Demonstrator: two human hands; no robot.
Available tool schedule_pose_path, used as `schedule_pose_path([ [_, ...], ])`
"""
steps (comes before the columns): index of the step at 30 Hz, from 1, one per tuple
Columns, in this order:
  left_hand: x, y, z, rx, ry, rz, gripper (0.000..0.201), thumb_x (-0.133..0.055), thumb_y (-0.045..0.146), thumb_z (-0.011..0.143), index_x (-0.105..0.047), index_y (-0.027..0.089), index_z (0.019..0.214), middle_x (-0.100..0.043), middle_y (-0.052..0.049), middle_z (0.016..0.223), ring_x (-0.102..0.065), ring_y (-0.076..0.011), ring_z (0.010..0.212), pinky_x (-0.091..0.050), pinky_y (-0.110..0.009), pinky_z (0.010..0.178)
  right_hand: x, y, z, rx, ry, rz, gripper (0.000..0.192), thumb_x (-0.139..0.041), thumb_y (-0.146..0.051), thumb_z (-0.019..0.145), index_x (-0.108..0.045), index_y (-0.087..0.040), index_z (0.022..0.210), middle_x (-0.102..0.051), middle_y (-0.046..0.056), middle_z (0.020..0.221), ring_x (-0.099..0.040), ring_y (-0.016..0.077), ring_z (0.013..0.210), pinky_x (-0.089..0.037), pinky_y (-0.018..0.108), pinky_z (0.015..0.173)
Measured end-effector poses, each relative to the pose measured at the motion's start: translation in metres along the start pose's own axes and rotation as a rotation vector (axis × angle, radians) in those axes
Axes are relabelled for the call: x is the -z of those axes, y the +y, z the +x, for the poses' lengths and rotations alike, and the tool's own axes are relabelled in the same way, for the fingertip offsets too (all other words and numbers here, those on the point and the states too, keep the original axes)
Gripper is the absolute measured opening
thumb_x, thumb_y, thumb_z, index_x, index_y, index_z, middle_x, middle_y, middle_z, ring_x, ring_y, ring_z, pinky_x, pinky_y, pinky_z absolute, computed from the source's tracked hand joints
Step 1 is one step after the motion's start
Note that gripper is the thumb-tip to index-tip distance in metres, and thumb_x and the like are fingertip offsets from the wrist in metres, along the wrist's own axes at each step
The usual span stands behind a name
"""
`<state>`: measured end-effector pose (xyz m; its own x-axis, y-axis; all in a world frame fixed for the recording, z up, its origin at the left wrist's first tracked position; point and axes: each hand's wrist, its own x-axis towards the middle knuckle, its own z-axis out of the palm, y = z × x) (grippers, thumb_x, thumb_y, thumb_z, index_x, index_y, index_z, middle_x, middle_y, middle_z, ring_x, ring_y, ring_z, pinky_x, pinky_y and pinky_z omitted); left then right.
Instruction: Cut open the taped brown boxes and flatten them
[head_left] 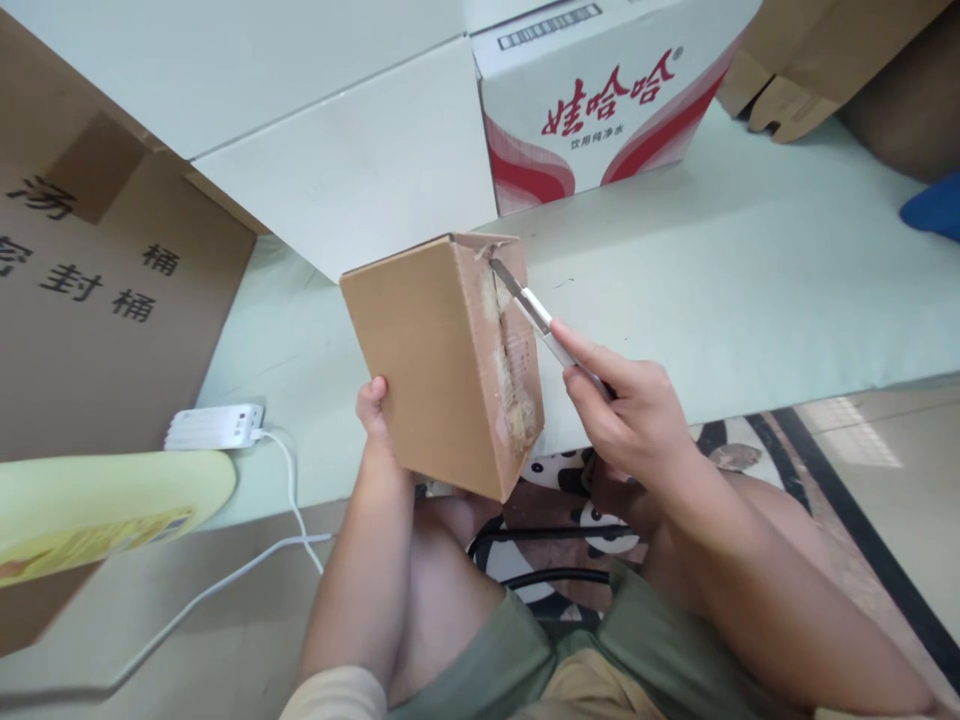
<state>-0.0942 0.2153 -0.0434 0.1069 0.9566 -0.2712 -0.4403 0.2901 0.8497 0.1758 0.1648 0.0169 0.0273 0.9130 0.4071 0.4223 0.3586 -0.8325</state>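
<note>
Cardboard box: the plain brown box (409, 350) is tilted in the middle of the frame, in front of the near edge of the table (787, 300); whether its base rests on anything cannot be told.
Taped side: the narrow face turned to the right carries clear packing tape (512, 350), wrinkled and patchy along a dark seam.
Left hand: the left hand (373, 408) grips the box at its lower left edge, thumb pressed on the edge; the other fingers are behind the cardboard, so their spread cannot be told.
Right hand: the right hand (630, 405), right of centre, is closed around the box cutter (551, 335), one finger stretched along its handle.
Blade: bared, pointing to the upper left, its tip at the top end of the taped seam; how deep it sits cannot be told.
Cartons: a white carton with red Chinese lettering (615, 120) stands at upper centre-right, a plain white carton (345, 160) beside it, and a large brown carton with black characters (112, 270) at the left.
Lower left: a white power bank (214, 427) with a white cable (294, 480) plugged in, near a yellow-green container (112, 490).
Right edge: a blue object (937, 207), cut off by the frame.
</note>
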Motion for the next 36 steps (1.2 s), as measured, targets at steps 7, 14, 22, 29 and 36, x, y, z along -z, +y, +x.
schedule_pose_path([
  [7,-0.007,0.0,0.005,-0.061,0.03,-0.055,0.059,-0.075,0.065,0.068,-0.075,0.025,0.112,-0.08,-0.007,0.109,-0.075,-0.0351,0.101,-0.065,-0.048,0.081,-0.008,0.003,-0.004,-0.008,-0.039,-0.026,0.049,-0.047,-0.018,0.094,-0.071,-0.007,0.136,-0.04,-0.006,0.053,-0.031,0.0085,0.045,-0.035,0.022,0.046],
  [14,-0.007,-0.002,0.005,-0.064,0.018,-0.087,0.057,-0.073,0.066,0.07,-0.077,0.025,0.11,-0.078,-0.008,0.118,-0.074,-0.0339,0.103,-0.066,-0.048,0.083,-0.003,0.001,-0.004,-0.063,-0.081,0.0,0.051,-0.047,-0.02,0.094,-0.07,-0.009,0.138,-0.037,-0.007,0.052,-0.028,0.0087,0.045,-0.034,0.022,0.047],
  [22,-0.006,-0.005,0.008,-0.132,0.042,-0.049,0.059,-0.069,0.07,0.073,-0.074,0.026,0.112,-0.077,-0.01,0.117,-0.068,-0.0397,0.12,-0.062,-0.053,0.091,0.001,-0.005,-0.001,-0.065,-0.115,-0.002,0.053,-0.046,-0.019,0.093,-0.07,-0.005,0.138,-0.032,-0.008,0.052,-0.022,0.0085,0.045,-0.032,0.022,0.047],
  [29,0.0,-0.004,0.011,-0.093,0.036,-0.063,0.059,-0.069,0.071,0.074,-0.073,0.027,0.112,-0.076,-0.009,0.118,-0.071,-0.0366,0.114,-0.062,-0.051,0.09,0.008,-0.011,0.0,-0.117,-0.316,-0.014,0.056,-0.046,-0.017,0.091,-0.067,-0.014,0.143,-0.03,-0.007,0.055,-0.025,0.0088,0.047,-0.03,0.021,0.049],
  [36,-0.003,-0.002,0.019,-0.232,0.049,-0.094,0.052,-0.07,0.066,0.075,-0.075,0.027,0.108,-0.076,-0.007,0.122,-0.067,-0.0366,0.125,-0.06,-0.052,0.099,0.011,-0.009,-0.001,-0.186,-0.301,0.054,0.054,-0.046,-0.02,0.093,-0.068,-0.013,0.142,-0.033,-0.007,0.053,-0.026,0.0079,0.046,-0.028,0.022,0.049],
])
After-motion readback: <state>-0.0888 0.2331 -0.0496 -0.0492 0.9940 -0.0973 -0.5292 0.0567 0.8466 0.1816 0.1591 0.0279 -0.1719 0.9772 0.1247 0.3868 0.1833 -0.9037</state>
